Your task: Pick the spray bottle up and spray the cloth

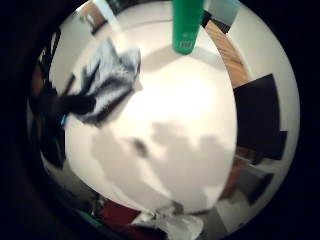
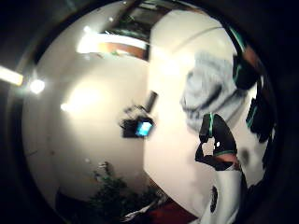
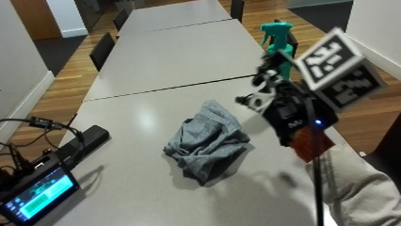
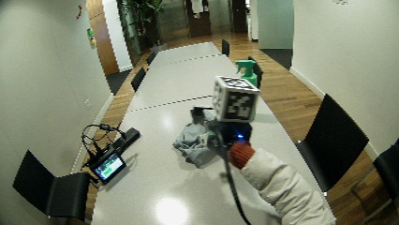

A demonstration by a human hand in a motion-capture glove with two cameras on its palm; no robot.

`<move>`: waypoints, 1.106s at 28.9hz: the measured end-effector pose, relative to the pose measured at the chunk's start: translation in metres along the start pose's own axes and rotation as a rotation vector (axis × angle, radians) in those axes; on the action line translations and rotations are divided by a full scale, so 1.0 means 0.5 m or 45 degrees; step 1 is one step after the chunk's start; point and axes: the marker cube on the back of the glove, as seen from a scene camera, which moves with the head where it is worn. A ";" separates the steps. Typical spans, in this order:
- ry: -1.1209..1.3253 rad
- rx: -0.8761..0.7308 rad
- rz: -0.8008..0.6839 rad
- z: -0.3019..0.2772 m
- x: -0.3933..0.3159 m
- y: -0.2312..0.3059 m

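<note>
While the gloved right hand (image 3: 279, 106) hung above the bench (image 3: 144, 117), it held nothing; its fingers looked relaxed and spread, reaching toward the far edge. The teal spray bottle (image 3: 277, 40) stood upright on the bench beyond the hand, near the seam between two bench tops, well apart from the fingers. The crumpled grey cloth (image 3: 206, 139) lay on the bench beside and below the hand, nearer the person. Judgement: the step in hand was the reach for the bottle, task barely begun. To do it well, the hand should come in level at the bottle's neck, wrap under the trigger head so a finger lands on the trigger, and lift straight up to avoid tipping it. Nozzle should then be turned toward the cloth before squeezing. Contents of the bottle could not be told; its body is opaque green in the little-finger palm view (image 1: 187, 25). A small screen device (image 3: 37, 195) with cables sat at the bench's near corner.
</note>
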 end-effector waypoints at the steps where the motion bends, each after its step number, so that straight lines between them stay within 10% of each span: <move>1: -0.188 0.095 0.007 -0.024 0.040 -0.003; 14: -0.664 0.397 0.225 -0.010 0.322 -0.081; 32: -0.641 0.707 0.147 -0.123 0.303 -0.066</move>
